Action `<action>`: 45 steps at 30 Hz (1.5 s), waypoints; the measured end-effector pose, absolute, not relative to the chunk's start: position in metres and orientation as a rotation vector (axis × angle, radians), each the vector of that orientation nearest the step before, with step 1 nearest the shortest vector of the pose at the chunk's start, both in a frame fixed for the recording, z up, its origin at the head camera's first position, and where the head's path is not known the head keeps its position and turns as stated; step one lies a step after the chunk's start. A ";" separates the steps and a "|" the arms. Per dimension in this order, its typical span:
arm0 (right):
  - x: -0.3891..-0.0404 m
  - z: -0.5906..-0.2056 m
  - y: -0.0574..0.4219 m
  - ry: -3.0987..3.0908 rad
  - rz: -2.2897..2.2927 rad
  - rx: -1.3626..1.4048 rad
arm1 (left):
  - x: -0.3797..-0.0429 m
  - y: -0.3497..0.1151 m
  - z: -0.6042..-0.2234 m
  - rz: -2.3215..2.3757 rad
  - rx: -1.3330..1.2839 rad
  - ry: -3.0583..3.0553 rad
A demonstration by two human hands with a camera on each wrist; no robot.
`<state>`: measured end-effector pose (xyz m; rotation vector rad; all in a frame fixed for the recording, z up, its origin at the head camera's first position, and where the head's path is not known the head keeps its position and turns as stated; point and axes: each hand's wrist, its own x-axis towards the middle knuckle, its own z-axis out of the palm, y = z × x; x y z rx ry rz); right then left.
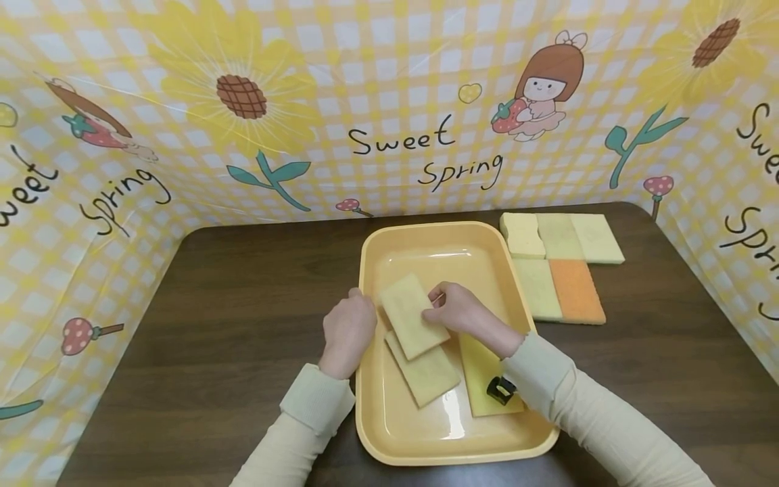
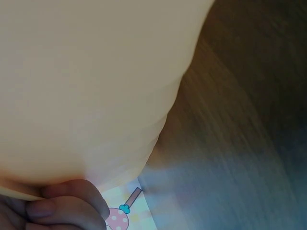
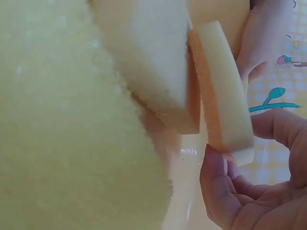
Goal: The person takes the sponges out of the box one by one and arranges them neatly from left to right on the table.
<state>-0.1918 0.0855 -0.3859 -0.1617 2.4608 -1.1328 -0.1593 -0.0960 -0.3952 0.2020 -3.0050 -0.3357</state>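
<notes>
My right hand (image 1: 456,308) pinches a pale yellow sponge (image 1: 410,314) by its edge, above the yellow plastic tray (image 1: 420,436). In the right wrist view this held sponge (image 3: 225,91) shows an orange layer along one side, between thumb and fingers. Partly beneath it, a second pale sponge (image 1: 426,379) lies in the tray. A yellower sponge (image 1: 483,379) lies at the tray's right side, partly hidden by my right forearm. My left hand (image 1: 349,331) grips the tray's left rim; in the left wrist view its fingers (image 2: 72,206) curl at the rim.
Right of the tray, several sponges lie side by side on the dark wooden table (image 1: 255,291), among them an orange one (image 1: 578,291) and a pale one with wavy sides (image 1: 525,235). A small black object (image 1: 501,390) sits by my right cuff. Patterned cloth (image 1: 389,81) surrounds the table.
</notes>
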 end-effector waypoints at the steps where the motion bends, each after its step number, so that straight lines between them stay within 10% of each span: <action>1: -0.192 -0.386 0.086 2.460 -1.139 -0.162 | -0.159 -0.096 -0.395 -0.334 0.203 -3.008; 45: -0.184 -0.318 0.162 2.413 -1.468 -0.079 | -0.160 -0.095 -0.398 -0.348 0.226 -2.997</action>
